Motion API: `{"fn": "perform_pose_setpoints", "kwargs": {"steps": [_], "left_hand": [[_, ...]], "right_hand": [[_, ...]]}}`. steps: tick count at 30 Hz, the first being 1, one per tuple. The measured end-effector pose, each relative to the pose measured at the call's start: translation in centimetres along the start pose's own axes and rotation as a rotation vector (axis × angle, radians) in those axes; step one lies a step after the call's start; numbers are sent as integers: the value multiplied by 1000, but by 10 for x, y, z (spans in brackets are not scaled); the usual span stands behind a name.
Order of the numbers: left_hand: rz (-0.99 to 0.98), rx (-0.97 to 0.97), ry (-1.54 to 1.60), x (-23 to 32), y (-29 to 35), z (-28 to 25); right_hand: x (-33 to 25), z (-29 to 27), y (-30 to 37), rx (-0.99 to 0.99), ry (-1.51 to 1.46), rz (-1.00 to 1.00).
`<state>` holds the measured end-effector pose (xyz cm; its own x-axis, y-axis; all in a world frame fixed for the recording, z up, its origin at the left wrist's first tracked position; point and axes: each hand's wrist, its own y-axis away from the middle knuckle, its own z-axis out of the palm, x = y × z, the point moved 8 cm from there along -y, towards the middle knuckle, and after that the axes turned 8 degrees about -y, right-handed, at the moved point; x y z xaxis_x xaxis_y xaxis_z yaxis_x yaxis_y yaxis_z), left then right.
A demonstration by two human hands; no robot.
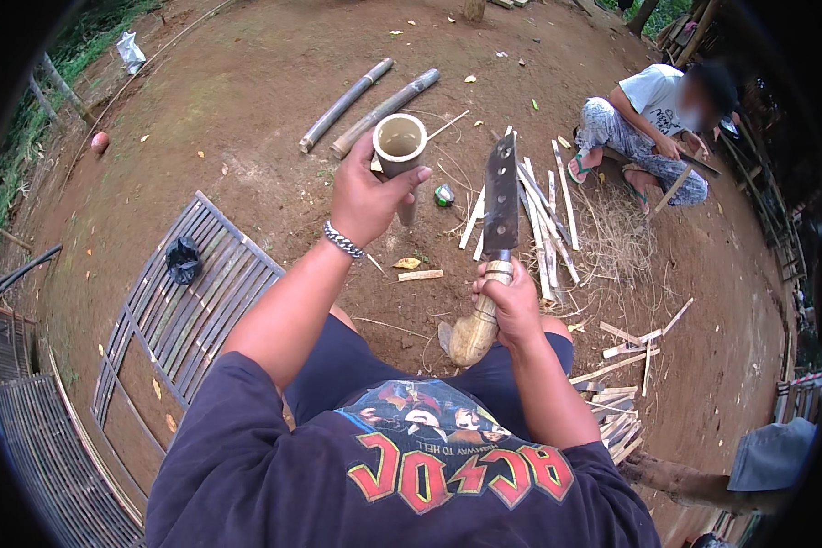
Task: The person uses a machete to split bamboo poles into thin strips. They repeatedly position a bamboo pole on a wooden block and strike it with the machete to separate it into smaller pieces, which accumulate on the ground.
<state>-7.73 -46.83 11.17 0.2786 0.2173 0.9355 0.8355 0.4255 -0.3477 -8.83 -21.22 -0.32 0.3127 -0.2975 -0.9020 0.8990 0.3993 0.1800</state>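
My left hand (372,190) is wrapped round a short bamboo tube (401,146), its pale hollow end facing up toward me and its lower end extending down below my fingers. In my right hand (511,301) is a machete, held by its pale, carved, curved handle (474,336). Its broad dark blade (500,201), with a row of holes in it, points up and away from me. Blade and tube are apart, with the blade to the right. Beyond them on the ground lie two uncut bamboo poles (385,111).
Split bamboo strips (541,219) and curly shavings (616,242) litter the dirt on the right. A green tape measure (444,194) lies ahead. On the left, a slatted bamboo panel (201,274) bears a black plastic bag (184,260). A co-worker (653,128) squats far right with a blade.
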Motion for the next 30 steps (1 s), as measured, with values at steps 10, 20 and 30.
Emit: {"fn": "perform_pose_setpoints", "kwargs": {"steps": [10,20,30], "left_hand": [[159,83,-427,-32,-17,-31],[176,-62,-343,-17,-36,-37],[-145,-130,-2,-27,-9,-21]], "right_hand": [[56,-21,15,51,199,95],[-3,35,18,-77,69,-162],[-19,74,59,-132,215,-206]]}}
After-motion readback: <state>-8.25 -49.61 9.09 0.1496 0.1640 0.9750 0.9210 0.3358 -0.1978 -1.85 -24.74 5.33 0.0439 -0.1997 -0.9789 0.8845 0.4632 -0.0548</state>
